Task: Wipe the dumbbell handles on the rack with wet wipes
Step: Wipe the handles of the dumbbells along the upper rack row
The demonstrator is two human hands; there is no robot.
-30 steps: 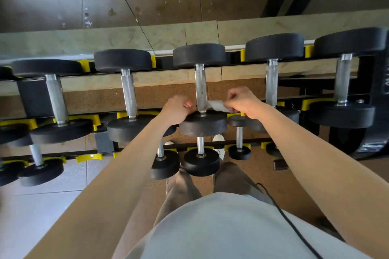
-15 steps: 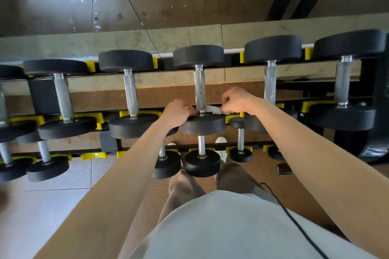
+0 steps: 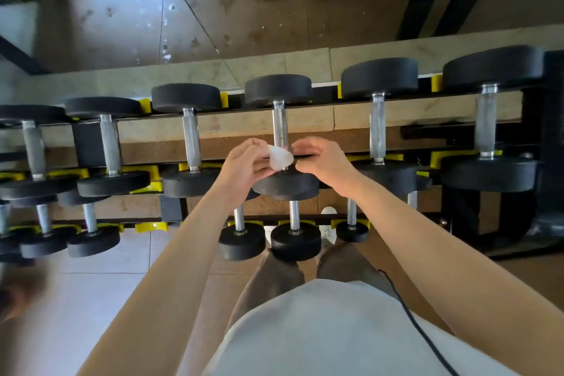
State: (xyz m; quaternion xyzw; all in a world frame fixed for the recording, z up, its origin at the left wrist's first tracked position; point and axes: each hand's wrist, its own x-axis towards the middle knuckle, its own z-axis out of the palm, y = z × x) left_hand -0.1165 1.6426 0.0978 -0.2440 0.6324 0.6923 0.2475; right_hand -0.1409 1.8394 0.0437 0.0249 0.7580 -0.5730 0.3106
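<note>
Head view: no legible writing anywhere. Left hand (image 3: 244,163) and right hand (image 3: 320,162) pinch a crumpled white wet wipe (image 3: 280,158) between them, just before the steel handle (image 3: 280,127) of the middle black dumbbell; handle's long axis runs away from the person on the yellow-cradled rack (image 3: 447,159).

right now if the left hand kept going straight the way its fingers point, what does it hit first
Most likely the wet wipe, already at the left hand fingertips. Just past it stands the centre dumbbell's handle, then the right hand. Depth is hard to judge.
</note>
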